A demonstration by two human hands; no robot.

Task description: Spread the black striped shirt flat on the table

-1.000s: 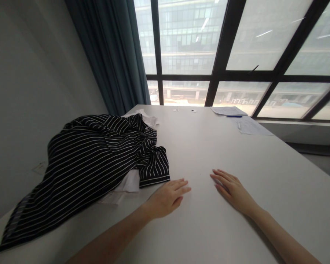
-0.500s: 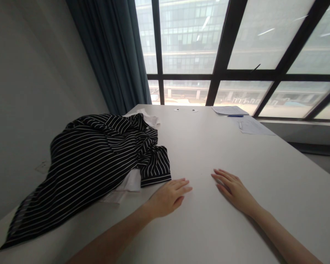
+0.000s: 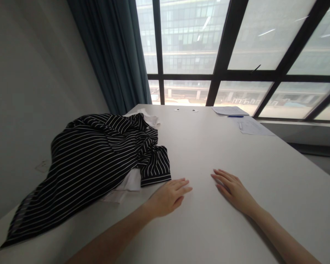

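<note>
- Surface [image 3: 209, 146]: a white, matte top that runs from the viewer to the window wall. It carries every item listed below.
- Striped garment [image 3: 93, 157]: black cloth with thin white stripes, crumpled in a heap on the left part of the surface. Its long axis runs from the near-left edge of the surface, where a tail hangs over, toward the far centre. The hemmed corner nearest the hands lies just beside the left hand, on its far-left side.
- White cloth [image 3: 130, 183]: lies partly under the striped garment; an edge shows at the garment's near-right side and another at its far end.
- Left hand [image 3: 167, 196]: palm down on the surface, fingers extended and loosely spread, grip released and holding nothing. It is the nearer hand to the striped garment, close to its corner but apart from it.
- Right hand [image 3: 232, 190]: flat on the surface to the right of the left hand, grip released, empty, well apart from the striped garment.
- Papers [image 3: 240, 119]: loose sheets with a blue pen [image 3: 235, 116], far right of the striped garment.
</note>
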